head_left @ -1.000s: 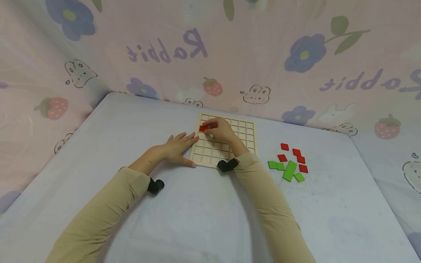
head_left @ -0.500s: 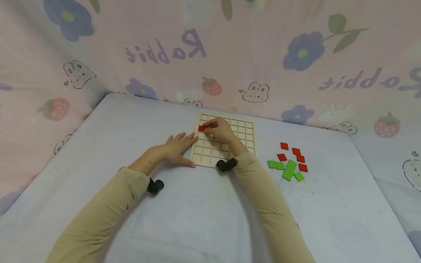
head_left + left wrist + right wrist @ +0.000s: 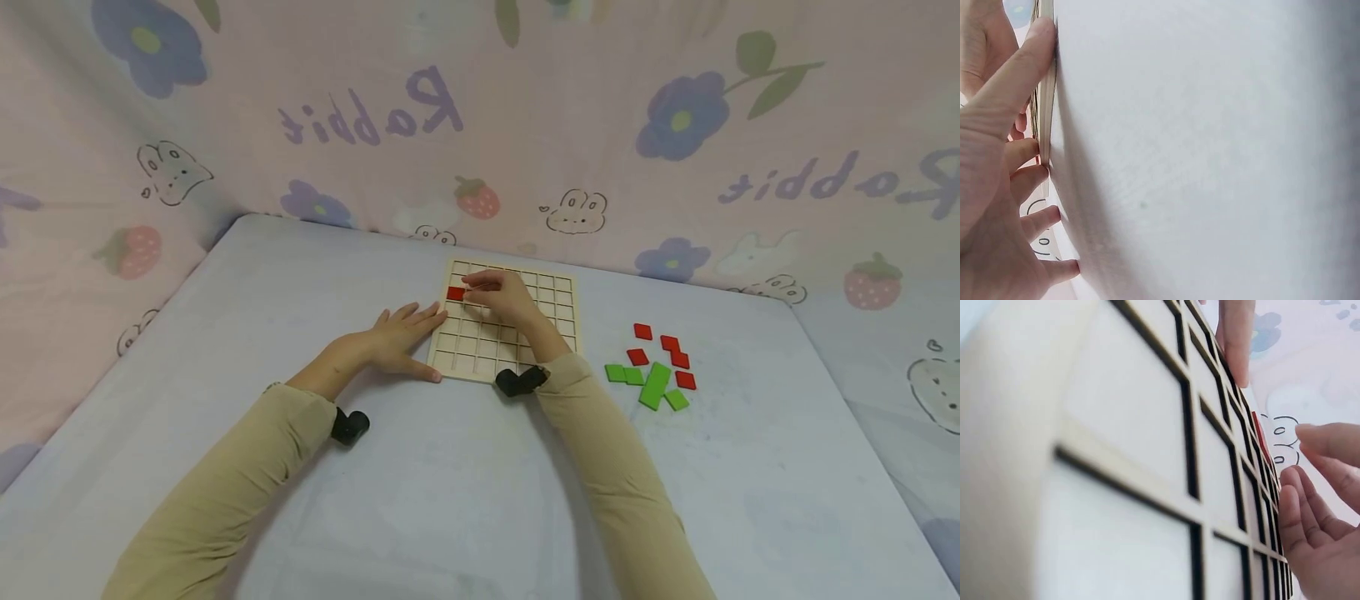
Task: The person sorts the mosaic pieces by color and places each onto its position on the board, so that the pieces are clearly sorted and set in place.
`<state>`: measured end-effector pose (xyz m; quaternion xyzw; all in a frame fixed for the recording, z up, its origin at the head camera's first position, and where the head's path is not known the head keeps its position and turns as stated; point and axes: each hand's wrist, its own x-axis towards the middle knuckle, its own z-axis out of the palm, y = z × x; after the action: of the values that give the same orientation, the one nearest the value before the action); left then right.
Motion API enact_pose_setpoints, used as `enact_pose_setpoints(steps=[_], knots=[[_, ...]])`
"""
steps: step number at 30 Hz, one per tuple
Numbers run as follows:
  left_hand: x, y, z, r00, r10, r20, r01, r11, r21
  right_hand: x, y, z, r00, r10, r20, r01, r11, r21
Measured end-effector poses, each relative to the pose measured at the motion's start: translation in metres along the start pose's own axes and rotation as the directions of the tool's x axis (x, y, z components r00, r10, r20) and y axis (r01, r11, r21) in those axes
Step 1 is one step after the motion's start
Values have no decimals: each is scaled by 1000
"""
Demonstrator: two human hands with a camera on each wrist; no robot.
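Observation:
A wooden grid board lies flat at the back middle of the table. One red square tile sits in a cell at its left edge, near the far corner. My left hand is spread flat beside the board; in the left wrist view its thumb and nearer fingertips touch the board's side edge. Over the board, just right of the red tile, is my right hand. The right wrist view has its thumb and fingers parted, holding nothing, a little away from the red tile.
Right of the board lie several loose red tiles and several green squares, with one longer green rectangle among them. A patterned curtain stands behind the white table. Black camera mounts hang at both wrists.
My right fingers have come off the red tile and lifted slightly, leaving it in the left-edge cell. The left hand stays at the board's edge. The head view has shifted slightly.

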<state>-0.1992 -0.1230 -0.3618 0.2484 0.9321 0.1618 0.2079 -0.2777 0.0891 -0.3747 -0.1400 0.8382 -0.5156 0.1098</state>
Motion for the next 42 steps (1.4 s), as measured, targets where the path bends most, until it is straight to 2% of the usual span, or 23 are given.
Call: enact_pose_setpoints(steps=[15, 22, 32, 42], knots=[[-2, -1, 0, 1000, -7, -4, 7, 1000, -12, -12, 2, -13, 1000, 2, -14, -1, 998, 70], [0, -2, 1, 1000, -13, 2, 13, 1000, -6, -18, 5, -21, 999, -11, -47, 14, 999, 48], [0, -1, 1, 1000, -11, 1, 11, 1000, 9, -26, 11, -34, 999, 15, -47, -11, 996, 85], [1, 0, 1, 1000, -2, -6, 2, 1000, 5, -36, 14, -48, 998, 10, -70, -5, 997, 72]])
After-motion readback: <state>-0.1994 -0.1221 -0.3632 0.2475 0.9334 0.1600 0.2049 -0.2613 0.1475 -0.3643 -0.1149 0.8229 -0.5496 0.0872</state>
